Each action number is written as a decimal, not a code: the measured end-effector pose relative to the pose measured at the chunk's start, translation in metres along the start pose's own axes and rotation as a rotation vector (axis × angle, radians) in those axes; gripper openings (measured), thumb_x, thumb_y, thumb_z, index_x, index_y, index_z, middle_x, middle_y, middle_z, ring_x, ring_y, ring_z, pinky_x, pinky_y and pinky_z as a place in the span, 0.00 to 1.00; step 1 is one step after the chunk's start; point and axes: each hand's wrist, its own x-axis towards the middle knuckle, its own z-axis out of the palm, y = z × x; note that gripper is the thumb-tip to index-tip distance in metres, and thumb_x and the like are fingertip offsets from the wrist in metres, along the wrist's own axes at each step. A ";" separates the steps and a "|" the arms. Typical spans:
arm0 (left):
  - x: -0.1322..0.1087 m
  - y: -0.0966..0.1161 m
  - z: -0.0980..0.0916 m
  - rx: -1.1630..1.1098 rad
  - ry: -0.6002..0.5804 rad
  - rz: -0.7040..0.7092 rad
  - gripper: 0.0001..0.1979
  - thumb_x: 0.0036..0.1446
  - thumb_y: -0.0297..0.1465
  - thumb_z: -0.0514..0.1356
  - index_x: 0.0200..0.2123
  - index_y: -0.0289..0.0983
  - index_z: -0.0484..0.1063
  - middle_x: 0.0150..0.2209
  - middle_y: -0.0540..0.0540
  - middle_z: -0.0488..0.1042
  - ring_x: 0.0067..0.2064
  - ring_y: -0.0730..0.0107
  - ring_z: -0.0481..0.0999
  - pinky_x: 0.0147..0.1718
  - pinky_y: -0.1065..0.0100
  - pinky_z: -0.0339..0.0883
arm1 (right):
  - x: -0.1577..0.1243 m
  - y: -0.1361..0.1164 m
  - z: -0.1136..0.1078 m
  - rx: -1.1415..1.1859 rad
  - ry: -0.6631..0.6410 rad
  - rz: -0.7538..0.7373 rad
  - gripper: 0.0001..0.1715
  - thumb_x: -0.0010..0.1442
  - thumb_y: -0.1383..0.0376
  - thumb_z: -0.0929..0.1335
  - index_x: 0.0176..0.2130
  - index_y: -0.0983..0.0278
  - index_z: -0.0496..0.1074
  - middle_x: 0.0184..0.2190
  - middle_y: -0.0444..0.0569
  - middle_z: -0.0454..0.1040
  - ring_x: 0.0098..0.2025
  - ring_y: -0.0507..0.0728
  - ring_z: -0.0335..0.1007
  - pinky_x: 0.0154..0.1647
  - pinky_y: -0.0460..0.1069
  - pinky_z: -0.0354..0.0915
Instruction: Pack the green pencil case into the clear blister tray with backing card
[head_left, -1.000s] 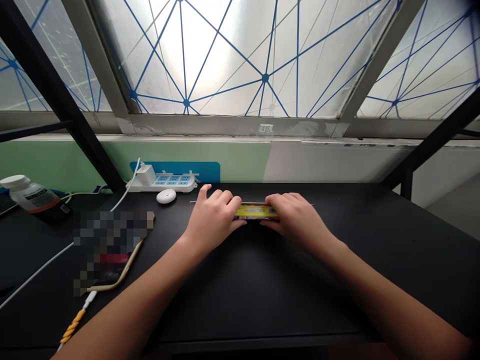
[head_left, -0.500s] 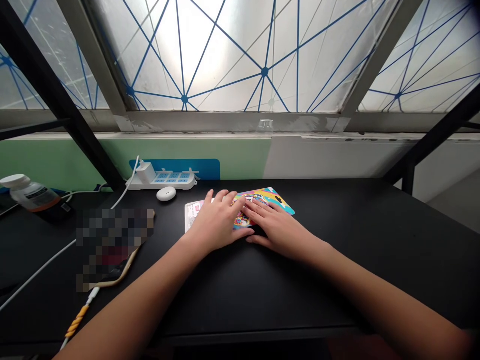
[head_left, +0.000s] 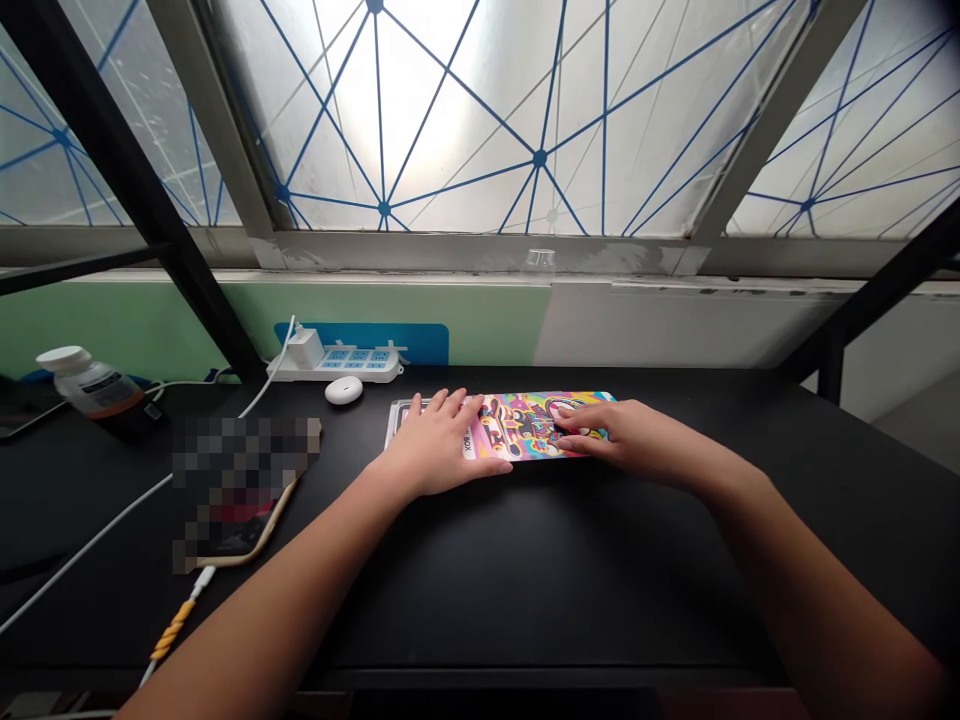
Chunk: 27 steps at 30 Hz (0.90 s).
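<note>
A colourful printed card package (head_left: 521,425) lies flat and lengthwise on the black desk, with pink, yellow and turquoise cartoon art. Its left end is pale with a clear-looking edge, partly covered by my left hand (head_left: 441,445). That hand rests palm down on it, fingers spread and thumb pointing right. Over the package's right end is my right hand (head_left: 630,435), thumb and forefinger stretched out and touching the print, a small gap between their tips. The other right fingers are mostly hidden.
A blurred-out phone (head_left: 251,520) with a charging cable (head_left: 174,628) lies at left. Behind it are a white power strip (head_left: 360,362), a small white oval case (head_left: 343,391) and a tilted bottle (head_left: 94,385). Black frame posts (head_left: 810,340) flank the desk (head_left: 562,580).
My right hand has moved right, away from my left hand. The package, angled and mostly covered before, now lies straighter and shows more of its printed face. My left hand stays on its left part.
</note>
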 end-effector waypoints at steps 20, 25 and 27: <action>0.004 -0.017 0.000 -0.073 0.028 0.035 0.43 0.60 0.62 0.43 0.69 0.41 0.53 0.72 0.38 0.49 0.72 0.47 0.45 0.65 0.38 0.40 | 0.002 0.001 0.005 0.022 -0.016 -0.056 0.40 0.59 0.39 0.66 0.63 0.55 0.67 0.66 0.50 0.63 0.66 0.69 0.59 0.64 0.63 0.60; 0.002 -0.016 -0.002 -0.005 0.111 0.110 0.38 0.63 0.58 0.47 0.66 0.42 0.59 0.72 0.37 0.49 0.72 0.48 0.43 0.65 0.40 0.43 | 0.014 -0.026 0.039 -0.051 0.042 -0.167 0.63 0.52 0.35 0.69 0.72 0.58 0.44 0.73 0.57 0.43 0.73 0.73 0.34 0.69 0.71 0.44; 0.001 -0.015 -0.005 0.029 0.158 0.146 0.36 0.63 0.56 0.49 0.65 0.39 0.61 0.72 0.36 0.49 0.72 0.48 0.43 0.66 0.41 0.42 | 0.017 -0.032 0.046 -0.054 0.039 -0.181 0.59 0.56 0.36 0.66 0.72 0.57 0.40 0.73 0.55 0.40 0.73 0.71 0.32 0.69 0.71 0.42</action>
